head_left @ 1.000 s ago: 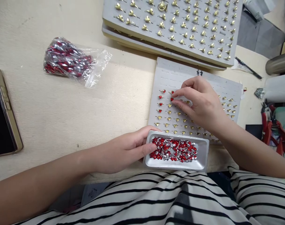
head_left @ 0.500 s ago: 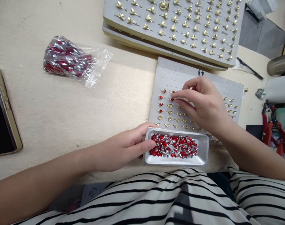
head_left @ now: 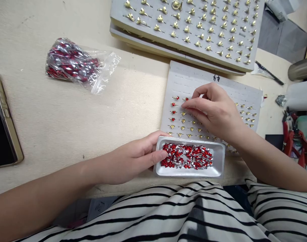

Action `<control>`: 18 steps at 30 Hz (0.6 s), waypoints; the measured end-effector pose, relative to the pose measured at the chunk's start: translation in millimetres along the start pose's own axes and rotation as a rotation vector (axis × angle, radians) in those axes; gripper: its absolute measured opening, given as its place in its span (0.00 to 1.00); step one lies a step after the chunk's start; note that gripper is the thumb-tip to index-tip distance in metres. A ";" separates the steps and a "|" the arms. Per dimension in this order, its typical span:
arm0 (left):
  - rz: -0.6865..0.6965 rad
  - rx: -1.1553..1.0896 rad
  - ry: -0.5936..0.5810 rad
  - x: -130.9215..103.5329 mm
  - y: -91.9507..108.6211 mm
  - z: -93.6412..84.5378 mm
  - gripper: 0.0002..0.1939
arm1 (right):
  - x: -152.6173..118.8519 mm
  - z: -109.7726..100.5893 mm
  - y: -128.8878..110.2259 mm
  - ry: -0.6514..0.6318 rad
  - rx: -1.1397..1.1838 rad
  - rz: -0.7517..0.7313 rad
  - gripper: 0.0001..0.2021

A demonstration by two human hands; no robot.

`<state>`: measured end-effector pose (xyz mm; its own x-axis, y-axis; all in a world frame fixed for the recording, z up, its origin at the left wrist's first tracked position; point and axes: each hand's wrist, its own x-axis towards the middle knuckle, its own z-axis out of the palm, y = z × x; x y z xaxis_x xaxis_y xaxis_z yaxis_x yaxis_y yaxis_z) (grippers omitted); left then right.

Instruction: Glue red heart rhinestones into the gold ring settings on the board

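Note:
My left hand (head_left: 140, 156) grips the left end of a small white tray (head_left: 188, 173), thumb over the rim. Red and silver-backed gems (head_left: 186, 156) lie heaped in it. Behind the tray lies a grey foam ring board (head_left: 180, 72) with rows of gold rings. Rings in its left column hold red heart-shaped stones (head_left: 173, 112); lower ones (head_left: 183, 128) have bare gold settings. My right hand (head_left: 214, 111) is over the board, thumb and forefinger pinched at a ring in the second column. The fingertips hide that ring and whatever they hold.
Thicker foam boards full of gold rings (head_left: 198, 25) are stacked behind. A clear zip bag of red and silver gems (head_left: 72, 62) lies left of centre, a phone (head_left: 4, 121) at the far left. Red-handled pliers (head_left: 292, 141) and a black pen (head_left: 269, 73) are at right.
My right hand has shifted slightly left, its fingertips now covering the second-column ring whose red stone showed before. My left hand and the tray stay in place.

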<state>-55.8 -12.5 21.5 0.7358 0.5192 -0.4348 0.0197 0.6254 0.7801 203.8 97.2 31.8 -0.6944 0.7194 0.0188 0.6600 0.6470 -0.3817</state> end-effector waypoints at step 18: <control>0.029 -0.008 0.039 1.0 -2.8 -5.2 0.25 | -2.3 2.6 6.2 0.039 -0.029 -0.012 0.09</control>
<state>-58.7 -10.8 16.5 0.7090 0.5597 -0.4290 -0.0071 0.6139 0.7893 208.8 98.9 27.0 -0.6907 0.7208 0.0592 0.6605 0.6620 -0.3542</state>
